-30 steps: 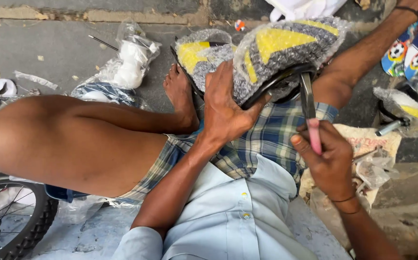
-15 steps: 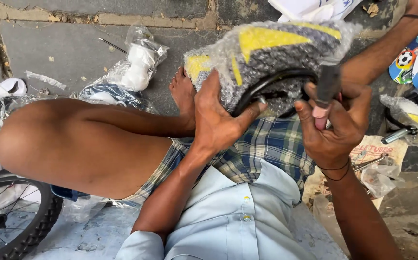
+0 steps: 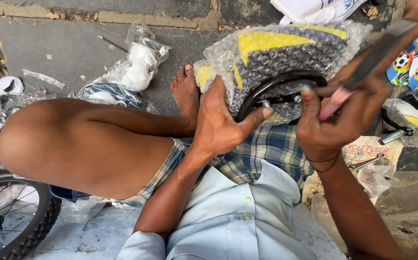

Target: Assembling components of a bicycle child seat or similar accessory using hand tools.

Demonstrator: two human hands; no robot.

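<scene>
A bicycle seat point(image 3: 286, 55) wrapped in bubble wrap, grey with yellow patches, rests on my lap with its black metal rail point(image 3: 271, 86) showing underneath. My left hand point(image 3: 221, 120) presses flat against the seat's near side, thumb stretched toward the rail. My right hand point(image 3: 339, 118) is closed around a tool with a pink handle point(image 3: 336, 103) and a dark metal shaft that points up and to the right. Its index finger reaches toward the rail and a small bolt there.
My bent bare leg point(image 3: 83, 139) and foot point(image 3: 186, 91) lie on the grey pavement. A bicycle wheel point(image 3: 16, 221) sits at lower left. Plastic-wrapped parts point(image 3: 139, 62) lie beyond the leg. Another wrapped part point(image 3: 406, 127) and colourful football-print pieces point(image 3: 413, 62) lie at right.
My right hand has risen from beside my lap to the seat's rail, and the tool now tilts up to the right. The left hand stays on the seat.
</scene>
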